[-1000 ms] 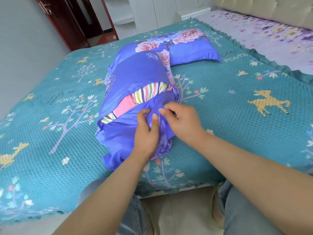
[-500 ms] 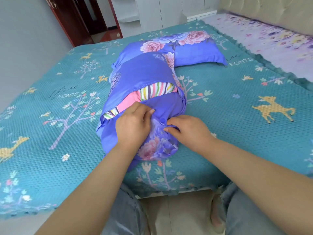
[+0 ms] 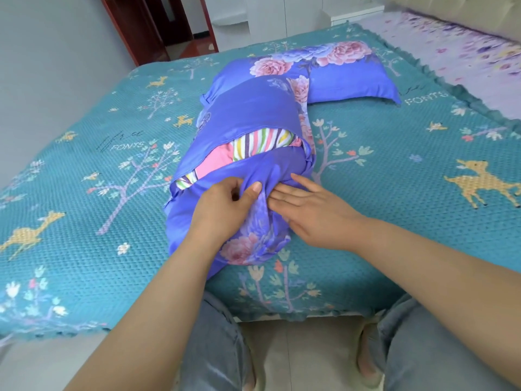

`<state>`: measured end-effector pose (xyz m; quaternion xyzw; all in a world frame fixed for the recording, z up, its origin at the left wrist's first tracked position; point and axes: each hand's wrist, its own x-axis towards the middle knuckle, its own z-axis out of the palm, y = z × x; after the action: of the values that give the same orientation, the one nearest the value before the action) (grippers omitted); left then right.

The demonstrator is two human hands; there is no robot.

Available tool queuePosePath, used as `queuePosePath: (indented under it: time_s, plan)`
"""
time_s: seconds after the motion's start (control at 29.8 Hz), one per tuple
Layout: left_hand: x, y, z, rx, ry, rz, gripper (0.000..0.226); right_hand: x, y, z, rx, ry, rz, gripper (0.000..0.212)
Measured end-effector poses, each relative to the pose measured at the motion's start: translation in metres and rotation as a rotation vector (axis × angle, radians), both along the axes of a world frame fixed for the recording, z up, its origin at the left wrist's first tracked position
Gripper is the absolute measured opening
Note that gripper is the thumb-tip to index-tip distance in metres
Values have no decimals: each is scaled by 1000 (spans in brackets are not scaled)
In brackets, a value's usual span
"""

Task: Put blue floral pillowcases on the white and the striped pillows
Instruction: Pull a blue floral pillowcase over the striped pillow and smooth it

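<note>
my right hand (image 3: 315,213) uncurled, fingers now flat on pillowcase flap (image 3: 270,176), my left hand (image 3: 225,207) pinching a fresh fold there

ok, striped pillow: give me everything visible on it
The striped pillow lies on the teal bedspread, almost wholly wrapped in a blue floral pillowcase. Only a slanted band shows through the case's opening: soft cloth with multicoloured stripes and a plain pink patch. Its far end rests against a second, fully cased pillow. At the near end, the left hand pinches the case fabric and the right hand presses flat on it.
</note>
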<state>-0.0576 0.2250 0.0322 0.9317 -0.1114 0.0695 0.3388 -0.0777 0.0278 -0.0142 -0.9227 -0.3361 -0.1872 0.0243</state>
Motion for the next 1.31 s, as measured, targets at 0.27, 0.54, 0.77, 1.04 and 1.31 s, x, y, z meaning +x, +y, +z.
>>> queuePosePath:
  time_s: [0.27,0.54,0.77,1.04,1.31]
  plan:
    - [-2,-5,9,16,-289,174,23,-5,-8,-1,319,-239,42,50]
    - [-1,-1,16,100,-564,209,23,2,-16,-10,355,-447,67,20]
    - [10,13,37,241,-681,291,23,-15,-8,1,574,-431,99,6]
    - [0,3,30,222,-449,252,19,-7,15,-16,325,-324,113,17]
    - [-8,-4,28,137,-160,141,19,4,21,-23,-15,-247,-13,51]
